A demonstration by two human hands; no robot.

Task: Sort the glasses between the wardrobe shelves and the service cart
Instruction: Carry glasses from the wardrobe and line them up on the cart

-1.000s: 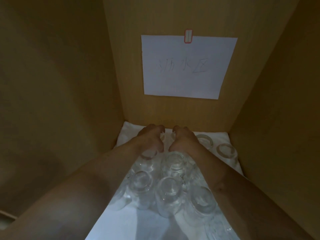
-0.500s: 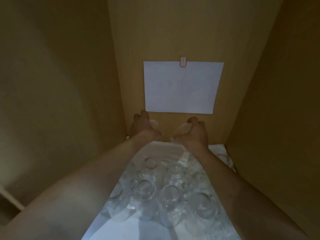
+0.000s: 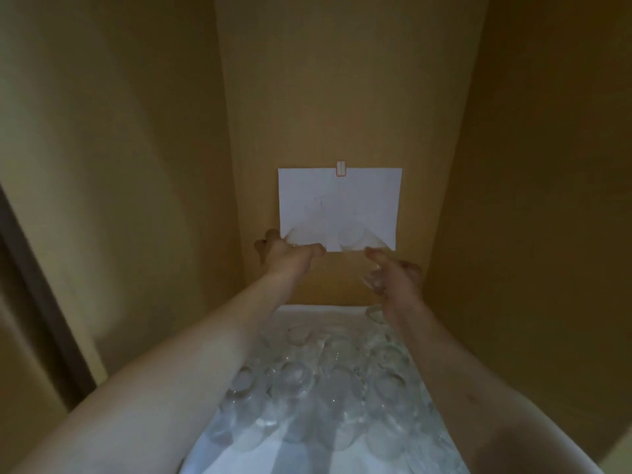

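Both hands raised at the far end of the shelf, each holding a clear glass: left hand (image 3: 285,256) curls round one glass (image 3: 302,234), right hand (image 3: 396,280) round another (image 3: 355,239) — both in front of the white paper (image 3: 338,206). More glasses (image 3: 318,388) stand clustered on the white liner (image 3: 321,313) below.

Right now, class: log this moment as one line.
left hand: grips clear glass | right hand: grips clear glass | both raised above white-lined shelf
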